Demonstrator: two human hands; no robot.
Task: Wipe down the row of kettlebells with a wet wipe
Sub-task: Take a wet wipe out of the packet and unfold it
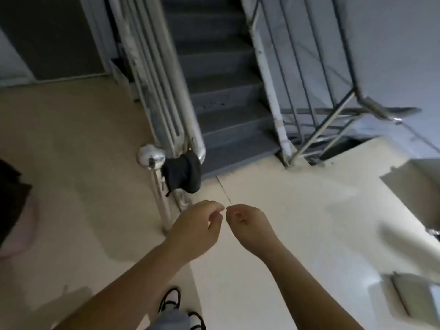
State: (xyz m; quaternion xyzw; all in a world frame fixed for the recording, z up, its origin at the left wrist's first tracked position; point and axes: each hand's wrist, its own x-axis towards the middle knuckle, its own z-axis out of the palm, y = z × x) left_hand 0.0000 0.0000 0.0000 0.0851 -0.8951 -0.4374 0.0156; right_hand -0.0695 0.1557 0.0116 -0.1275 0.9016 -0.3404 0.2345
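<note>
On a stairwell landing with a pale floor (309, 210), my head-camera feed looks down at two bare forearms reaching forward. The left hand (197, 225) and right hand (247, 225) are held up side by side at mid-frame, their fingertips almost meeting. Both hands have the fingers curled inward toward the thumbs, as if pinching. The picture is soft, and I cannot tell whether anything thin is held between them; no wipe shows.

Beyond the hands, grey stairs (228, 96) climb away between metal railings. A post topped with a chrome ball (150, 155) stands at the left foot of the stairs, and a dark cloth (183, 173) hangs on the rail just beside it. Black-and-white shoes (170, 298) show at the bottom edge, under the left forearm.

No kettlebells are in view anywhere, nor is a packet of wipes. I judge the task to be at its very start, or between steps: wiping cannot begin from this spot. The next move, as I read it, calls for getting a wet wipe in hand, then walking to wherever the row of kettlebells stands and starting at one end.
</note>
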